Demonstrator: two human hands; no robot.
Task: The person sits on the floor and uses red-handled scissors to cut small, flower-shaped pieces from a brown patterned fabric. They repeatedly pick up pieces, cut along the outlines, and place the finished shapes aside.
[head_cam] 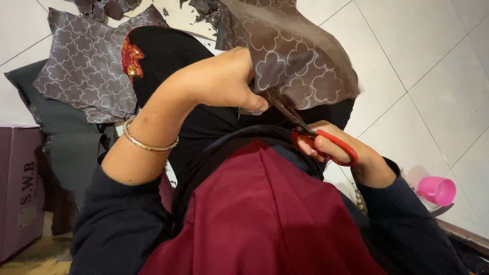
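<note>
My left hand (224,79) grips a piece of dark grey material printed with a pale clover-like pattern (298,56) and holds it up above my lap. My right hand (338,150) has its fingers through the red handles of a pair of scissors (318,140). The scissor blades point up and left into the lower edge of the patterned piece, just beside my left thumb. A thin gold bangle (147,145) circles my left wrist. Dark sleeves cover both arms, and maroon cloth (254,219) lies over my lap.
A larger sheet of the same patterned material (84,66) lies on the white tiled floor (438,76) at upper left, with cut scraps (204,7) along the top. A purple box (20,188) stands at left. A pink plastic cup (437,191) lies at right.
</note>
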